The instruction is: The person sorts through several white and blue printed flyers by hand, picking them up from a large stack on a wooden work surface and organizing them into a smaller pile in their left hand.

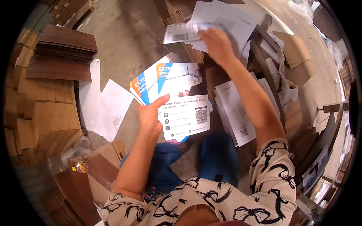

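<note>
Sorting leaflets, prob., 1 lot per hand.
L hand pinches them, fanned, in front of me, thumb on top; R hand, blurred, seems to pinch a QR card above loose papers, exact finger grip can't tell. Looks mid-sort; next move prob. calls for parting 1 pc cleanly w/o slipping the fan. Print: bold headings, QR codes, icons, contact line, blue + orange bands; QR card's small txt unreadable.
</note>
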`<state>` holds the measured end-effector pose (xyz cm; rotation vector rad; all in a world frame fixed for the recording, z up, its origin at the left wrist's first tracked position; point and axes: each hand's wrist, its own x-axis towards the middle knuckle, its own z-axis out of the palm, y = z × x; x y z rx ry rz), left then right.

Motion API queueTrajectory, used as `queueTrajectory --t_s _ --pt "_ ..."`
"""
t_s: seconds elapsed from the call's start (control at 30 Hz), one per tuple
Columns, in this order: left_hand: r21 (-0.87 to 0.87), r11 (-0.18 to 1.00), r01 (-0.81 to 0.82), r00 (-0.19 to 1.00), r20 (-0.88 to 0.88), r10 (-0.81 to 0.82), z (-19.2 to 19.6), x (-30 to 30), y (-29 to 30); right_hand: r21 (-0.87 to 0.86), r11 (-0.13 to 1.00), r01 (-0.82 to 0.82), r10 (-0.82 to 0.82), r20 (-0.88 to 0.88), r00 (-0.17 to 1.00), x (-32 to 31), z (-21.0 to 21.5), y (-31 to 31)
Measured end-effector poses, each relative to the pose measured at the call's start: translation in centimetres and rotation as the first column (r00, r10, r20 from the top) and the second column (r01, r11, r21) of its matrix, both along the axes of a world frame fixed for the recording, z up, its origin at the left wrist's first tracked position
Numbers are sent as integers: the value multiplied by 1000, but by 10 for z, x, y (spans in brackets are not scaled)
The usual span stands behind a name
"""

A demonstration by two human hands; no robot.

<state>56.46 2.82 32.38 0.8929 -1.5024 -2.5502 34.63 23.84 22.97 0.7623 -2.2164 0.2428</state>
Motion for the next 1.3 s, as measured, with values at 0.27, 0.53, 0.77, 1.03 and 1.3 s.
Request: queueTrajectory --t_s 0.27,0.53,0.77,1.03,1.3 --pt "43 998 39 999 -11 -38 4 1 -3 191 932 309 -362 410 837 -47 18 79" --pt "69 998 -8 1000 -15 9 -3 2 -18 -445 862 243 320 849 420 92 52 18" --pt "23 995 99 995 -35 -98 -15 -9 -7 -731 352 584 748 595 294 180 -18 10" --pt "-74 969 234 972 33 -232 -34 2 10 -681 216 700 704 605 371 228 -39 56" --pt "-64 954 293 951 121 -284 -45 5 36 -697 191 691 753 556 352 243 -22 75"
